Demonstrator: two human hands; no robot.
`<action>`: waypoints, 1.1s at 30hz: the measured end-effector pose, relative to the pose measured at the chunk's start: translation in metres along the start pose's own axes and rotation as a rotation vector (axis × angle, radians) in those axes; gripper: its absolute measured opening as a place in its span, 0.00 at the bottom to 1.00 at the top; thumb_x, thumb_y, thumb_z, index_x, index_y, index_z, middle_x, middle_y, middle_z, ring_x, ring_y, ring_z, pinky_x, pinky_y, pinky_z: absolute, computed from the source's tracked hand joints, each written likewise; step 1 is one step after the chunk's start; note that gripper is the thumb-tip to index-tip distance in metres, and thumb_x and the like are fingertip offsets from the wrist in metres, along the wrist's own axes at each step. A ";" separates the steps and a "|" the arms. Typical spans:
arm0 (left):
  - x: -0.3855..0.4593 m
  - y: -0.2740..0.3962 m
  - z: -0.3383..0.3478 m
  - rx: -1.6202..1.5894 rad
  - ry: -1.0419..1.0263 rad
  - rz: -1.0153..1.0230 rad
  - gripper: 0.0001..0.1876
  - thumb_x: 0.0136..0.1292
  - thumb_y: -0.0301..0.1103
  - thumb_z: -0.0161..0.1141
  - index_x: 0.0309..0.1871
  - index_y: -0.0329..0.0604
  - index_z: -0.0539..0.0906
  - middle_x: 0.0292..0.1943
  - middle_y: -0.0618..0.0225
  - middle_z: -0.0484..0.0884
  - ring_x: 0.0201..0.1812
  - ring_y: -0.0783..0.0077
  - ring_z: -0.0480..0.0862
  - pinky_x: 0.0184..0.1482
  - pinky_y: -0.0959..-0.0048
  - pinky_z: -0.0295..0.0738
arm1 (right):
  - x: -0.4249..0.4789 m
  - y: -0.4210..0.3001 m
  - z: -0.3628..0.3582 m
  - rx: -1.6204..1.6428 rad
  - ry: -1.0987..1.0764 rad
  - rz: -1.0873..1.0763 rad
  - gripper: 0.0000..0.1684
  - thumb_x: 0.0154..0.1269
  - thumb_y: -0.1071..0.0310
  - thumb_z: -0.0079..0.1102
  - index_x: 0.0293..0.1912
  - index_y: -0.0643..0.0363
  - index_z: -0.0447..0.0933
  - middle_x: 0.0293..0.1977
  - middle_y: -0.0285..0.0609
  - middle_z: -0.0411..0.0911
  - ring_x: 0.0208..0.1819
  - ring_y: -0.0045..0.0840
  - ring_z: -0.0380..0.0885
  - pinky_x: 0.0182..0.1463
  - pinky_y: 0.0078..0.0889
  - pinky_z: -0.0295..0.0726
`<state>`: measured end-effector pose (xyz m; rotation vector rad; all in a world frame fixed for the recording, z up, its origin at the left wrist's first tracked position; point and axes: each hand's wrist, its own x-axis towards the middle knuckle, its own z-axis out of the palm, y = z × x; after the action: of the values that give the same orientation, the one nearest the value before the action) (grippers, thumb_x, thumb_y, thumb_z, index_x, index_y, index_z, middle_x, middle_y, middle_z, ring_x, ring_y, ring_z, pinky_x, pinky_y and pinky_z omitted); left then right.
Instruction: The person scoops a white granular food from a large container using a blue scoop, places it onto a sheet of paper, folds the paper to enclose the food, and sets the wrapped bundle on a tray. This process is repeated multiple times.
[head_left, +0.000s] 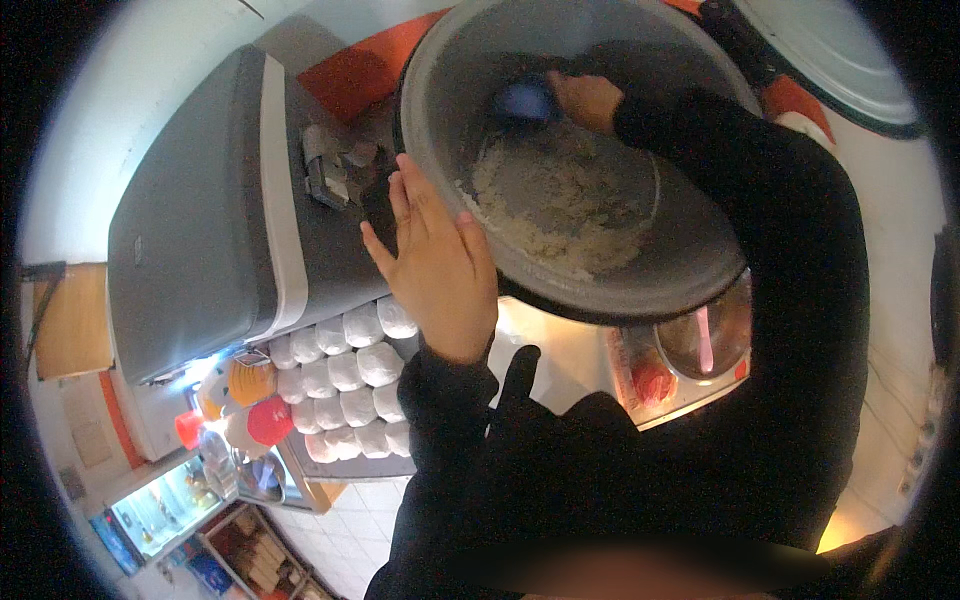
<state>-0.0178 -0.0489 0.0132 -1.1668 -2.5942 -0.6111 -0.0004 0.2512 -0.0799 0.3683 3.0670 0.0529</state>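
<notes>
A large grey round pot stands before me, tilted in the view. Pale grains, likely rice, are spread over its bottom in a thin, broken layer. Inside, near the far wall, my right hand grips a blue scoop or small bowl; its exact shape is blurred. My left hand lies against the pot's near-left rim with its fingers stretched and spread, holding nothing.
Left of the pot stands a big grey appliance or chest. Several white wrapped bundles sit in rows below it. A steel bowl with a pink-handled utensil is at the lower right. At upper right there is a transparent lid.
</notes>
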 end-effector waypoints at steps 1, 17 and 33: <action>0.001 0.001 -0.003 0.013 0.006 -0.010 0.31 0.56 0.34 0.40 0.63 0.32 0.49 0.60 0.52 0.59 0.62 0.59 0.58 0.60 0.49 0.42 | 0.010 -0.024 -0.014 0.064 -0.038 -0.052 0.18 0.62 0.66 0.35 0.51 0.59 0.62 0.31 0.52 0.75 0.33 0.44 0.76 0.36 0.40 0.74; 0.010 0.002 0.009 -0.072 0.005 -0.003 0.30 0.55 0.35 0.39 0.62 0.30 0.52 0.60 0.51 0.59 0.62 0.56 0.58 0.59 0.49 0.44 | -0.033 0.058 0.010 -0.332 -0.004 -0.123 0.19 0.57 0.72 0.42 0.50 0.58 0.60 0.19 0.48 0.72 0.23 0.37 0.77 0.23 0.36 0.76; 0.009 -0.002 0.009 -0.038 -0.051 -0.058 0.30 0.57 0.38 0.37 0.62 0.29 0.53 0.62 0.53 0.57 0.63 0.57 0.58 0.60 0.50 0.43 | -0.097 -0.020 -0.047 0.071 -0.852 -0.008 0.25 0.54 0.68 0.51 0.52 0.63 0.61 0.29 0.54 0.75 0.28 0.39 0.77 0.28 0.35 0.77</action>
<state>-0.0253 -0.0404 0.0083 -1.1362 -2.6794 -0.6529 0.0862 0.2070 -0.0294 0.2812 2.2293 -0.1699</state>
